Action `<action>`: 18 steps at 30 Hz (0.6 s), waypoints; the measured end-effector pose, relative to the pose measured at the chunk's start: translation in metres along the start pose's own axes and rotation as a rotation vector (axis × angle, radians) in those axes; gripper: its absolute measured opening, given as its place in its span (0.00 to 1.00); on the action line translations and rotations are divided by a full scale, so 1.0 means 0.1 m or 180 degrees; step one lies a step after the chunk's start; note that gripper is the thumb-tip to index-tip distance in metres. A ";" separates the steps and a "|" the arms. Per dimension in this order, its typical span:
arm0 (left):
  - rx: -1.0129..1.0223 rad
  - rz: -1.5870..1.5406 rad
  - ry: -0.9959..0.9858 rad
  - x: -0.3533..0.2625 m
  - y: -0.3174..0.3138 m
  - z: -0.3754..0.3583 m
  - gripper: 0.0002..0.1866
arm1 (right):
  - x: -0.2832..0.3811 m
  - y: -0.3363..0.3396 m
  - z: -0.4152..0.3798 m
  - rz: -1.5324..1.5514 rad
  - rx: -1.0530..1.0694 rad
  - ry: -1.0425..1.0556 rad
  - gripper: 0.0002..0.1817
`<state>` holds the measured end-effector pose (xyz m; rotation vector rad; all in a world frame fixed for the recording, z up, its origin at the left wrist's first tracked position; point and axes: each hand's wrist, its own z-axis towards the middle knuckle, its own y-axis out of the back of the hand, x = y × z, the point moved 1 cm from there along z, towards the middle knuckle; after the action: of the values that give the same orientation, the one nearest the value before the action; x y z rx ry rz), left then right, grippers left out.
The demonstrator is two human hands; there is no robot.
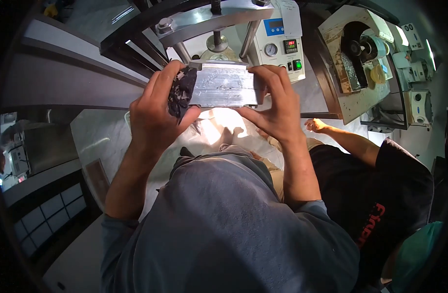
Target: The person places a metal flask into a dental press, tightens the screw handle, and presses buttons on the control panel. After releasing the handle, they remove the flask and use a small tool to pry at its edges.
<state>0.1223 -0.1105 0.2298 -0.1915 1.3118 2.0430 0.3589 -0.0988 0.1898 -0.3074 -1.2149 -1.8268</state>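
Grey-blue cloth shirt (233, 205) nearest, our left hand (153, 105) and right hand (282, 105) grip an oblong silvery metal block (224, 87) endwise; likely heavy.

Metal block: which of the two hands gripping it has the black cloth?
The left hand: crumpled black cloth covers its end of the metal block. The right hand grips the opposite end without cloth.

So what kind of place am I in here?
Probably a workshop or lab: the metal press, the control box with digital readouts and the round gauge suggest that.
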 end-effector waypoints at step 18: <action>-0.0069 -0.0075 -0.0525 -0.11 0.31 -0.13 0.40 | 0.22 0.12 -0.05 0.0326 -0.0054 0.0117 0.39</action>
<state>0.1080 -0.1349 0.2519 -0.0465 1.1812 2.0081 0.3573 -0.1160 0.2086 -0.3381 -1.1383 -1.7480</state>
